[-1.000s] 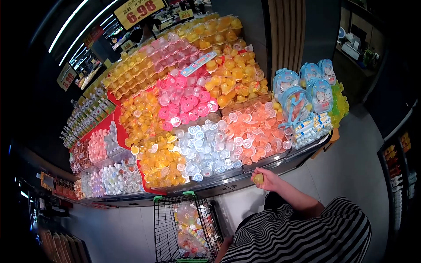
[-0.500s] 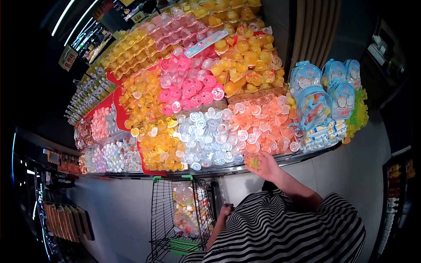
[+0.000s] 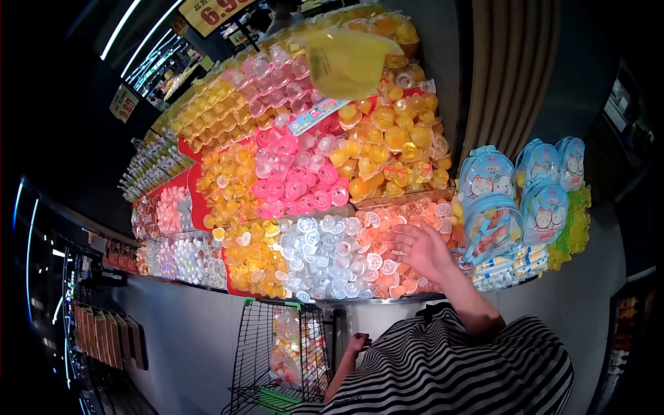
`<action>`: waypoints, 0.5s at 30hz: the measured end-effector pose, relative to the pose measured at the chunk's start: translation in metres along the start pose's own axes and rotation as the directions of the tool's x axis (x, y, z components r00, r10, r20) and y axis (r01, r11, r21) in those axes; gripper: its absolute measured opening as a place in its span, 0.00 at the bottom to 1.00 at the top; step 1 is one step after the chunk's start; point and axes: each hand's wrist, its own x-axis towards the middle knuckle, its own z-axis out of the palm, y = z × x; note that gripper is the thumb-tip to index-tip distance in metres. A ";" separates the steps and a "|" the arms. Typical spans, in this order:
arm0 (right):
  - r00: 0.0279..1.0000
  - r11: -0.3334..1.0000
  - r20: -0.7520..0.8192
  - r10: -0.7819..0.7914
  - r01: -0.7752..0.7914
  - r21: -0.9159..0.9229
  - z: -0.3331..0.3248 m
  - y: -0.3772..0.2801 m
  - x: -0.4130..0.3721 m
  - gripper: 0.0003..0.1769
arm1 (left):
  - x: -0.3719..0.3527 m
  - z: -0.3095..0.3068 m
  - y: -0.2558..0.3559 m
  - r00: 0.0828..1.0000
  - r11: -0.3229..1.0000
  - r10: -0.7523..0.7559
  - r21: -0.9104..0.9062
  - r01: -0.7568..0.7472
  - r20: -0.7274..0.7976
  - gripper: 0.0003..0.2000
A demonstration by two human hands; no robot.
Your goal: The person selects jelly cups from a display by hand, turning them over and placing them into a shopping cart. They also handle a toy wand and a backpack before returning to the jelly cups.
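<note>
My right hand (image 3: pixel 423 250) is raised over the orange jelly cups (image 3: pixel 387 266), fingers spread and nothing in it. A blurred translucent yellow jelly cup (image 3: pixel 346 63) hangs in the air high in the view, apart from my hand and close to the camera. Low beside the shopping cart (image 3: pixel 252 346), my left hand (image 3: pixel 359 342) has its fingers curled; whatever they may hold is hidden. Clear jelly cups (image 3: pixel 321 256) lie left of the orange ones, and pink jelly cups (image 3: pixel 301 183) sit farther back.
Blue cat-print backpacks (image 3: pixel 487 173) stand at the display's right end. Yellow jelly cups (image 3: pixel 252 259) fill a left section. A clear bag of colourful goods (image 3: pixel 294 346) is in the cart. Price signs (image 3: pixel 207 14) hang at the back, and grey floor (image 3: pixel 183 325) borders the display.
My right hand has let go of the yellow jelly cup, which is now up in the air. The hand has opened over the orange cups. The view has shifted slightly.
</note>
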 end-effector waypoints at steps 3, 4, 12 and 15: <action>0.997 0.965 -0.079 0.000 0.020 0.261 0.006 -0.010 -0.002 0.33 | -0.008 0.005 -0.023 0.994 0.985 0.035 0.171 -0.016 -0.107 0.17; 0.990 0.951 -0.137 0.021 0.023 0.309 0.020 -0.018 -0.007 0.31 | -0.012 0.007 -0.025 0.983 0.973 0.100 0.222 -0.064 -0.155 0.18; 0.900 0.937 -0.413 0.139 0.015 0.350 -0.076 -0.008 0.008 0.13 | -0.026 0.024 -0.044 0.954 0.814 0.298 0.528 -0.243 -0.020 0.19; 0.906 0.938 -0.397 0.150 -0.003 0.347 -0.093 0.002 0.007 0.14 | -0.026 0.021 -0.029 0.952 0.722 0.302 0.640 -0.261 0.048 0.19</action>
